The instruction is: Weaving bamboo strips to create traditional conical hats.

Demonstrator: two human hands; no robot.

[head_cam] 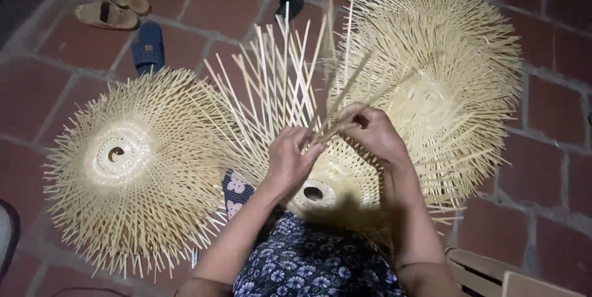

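Three woven bamboo pieces lie before you on the red brick floor (555,167), and the one you are working sits in the middle, resting against your lap over the blue flowered cloth (308,260). This half-woven bamboo frame (336,180) has a round ring hole near its lower centre and long loose strips (277,69) fanning upward from its edge. Your left hand (290,158) presses on the weave with the fingers curled narrow around one strip near the frame's upper edge. Your right hand (370,130) sits just beside it, a little higher, fingers pinched shut on a few thin strips that slant up toward the right. The two hands nearly touch. To your left lies a finished round bamboo piece (132,167) with a spiky rim and its own ring at the centre; behind your right hand another spiky round piece (444,75) lies partly under the working frame. A pair of tan sandals (114,4) and a blue slipper (148,47) rest on the bricks farther away.
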